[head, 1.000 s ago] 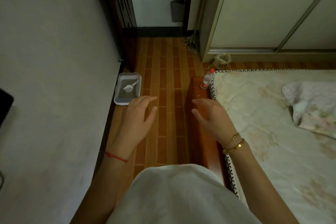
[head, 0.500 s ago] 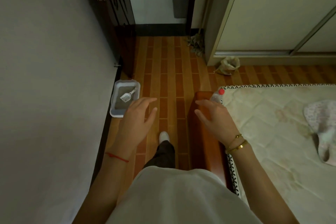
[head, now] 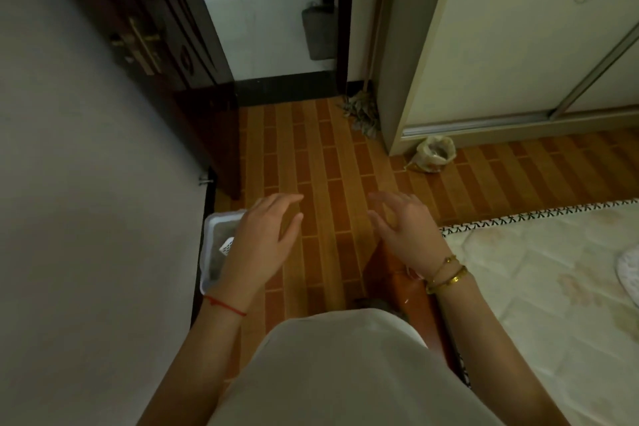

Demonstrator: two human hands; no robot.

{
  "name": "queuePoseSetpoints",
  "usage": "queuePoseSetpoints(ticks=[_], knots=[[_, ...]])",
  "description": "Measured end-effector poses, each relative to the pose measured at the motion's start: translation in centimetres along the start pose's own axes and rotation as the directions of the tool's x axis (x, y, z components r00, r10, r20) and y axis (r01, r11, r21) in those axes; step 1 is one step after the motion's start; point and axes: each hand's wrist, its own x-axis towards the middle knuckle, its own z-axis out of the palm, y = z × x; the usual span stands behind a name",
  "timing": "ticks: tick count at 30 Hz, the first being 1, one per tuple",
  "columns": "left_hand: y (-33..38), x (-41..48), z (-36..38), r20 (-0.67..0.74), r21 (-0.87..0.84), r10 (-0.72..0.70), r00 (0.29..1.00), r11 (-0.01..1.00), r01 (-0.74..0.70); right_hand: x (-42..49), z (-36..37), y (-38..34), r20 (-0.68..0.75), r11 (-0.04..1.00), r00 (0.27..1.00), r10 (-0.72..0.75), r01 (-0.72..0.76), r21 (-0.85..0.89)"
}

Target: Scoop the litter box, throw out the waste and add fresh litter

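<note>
While litter box (head: 209, 245) hugs the wall, left hand (head: 262, 245) and right hand (head: 404, 232) hover spread, empty.

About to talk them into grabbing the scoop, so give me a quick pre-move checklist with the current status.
1. Left hand free: ok, open and empty.
2. Right hand free: ok, open and empty.
3. Litter box within reach: ok, on the floor by the wall, under the left hand.
4. Scoop located: ok, lying in the box, mostly hidden.
5. Waste bag ready: cannot tell; a plastic bag sits by the wardrobe.
</note>
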Motion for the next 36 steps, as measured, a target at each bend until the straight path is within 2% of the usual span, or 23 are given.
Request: queuePoseSetpoints(ticks=[6, 13, 21, 29, 36], knots=[[-0.7, 9.0, 1.2, 0.079, -0.018, 0.023, 0.997, 1.0, -0.022, 7.5, -0.3, 2.9, 0.047, 0.996, 0.995, 0.084, -0.084, 0.0], [-0.3, 23.0, 3.7, 0.166, 0.017, 0.064, 0.984, 0.998, -0.068, 18.8, -1.8, 8.3, -0.001, 0.988, 0.988, 0.153, -0.153, -0.005], [3.2, 38.9, 6.9, 0.277, -0.006, 0.142, 0.95, 0.989, -0.146, 30.3, -7.0, 14.6, -0.06, 0.974, 0.973, 0.222, -0.225, -0.035], [6.8, 48.6, 10.9, 0.349, -0.069, 0.25, 0.903, 0.968, -0.242, 36.1, -10.3, 20.1, -0.111, 0.95, 0.946, 0.305, -0.31, -0.032], [9.5, 56.5, 15.2, 0.44, -0.076, 0.314, 0.841, 0.946, -0.314, 38.7, -11.7, 24.9, -0.169, 0.9, 0.886, 0.433, -0.437, 0.015]])
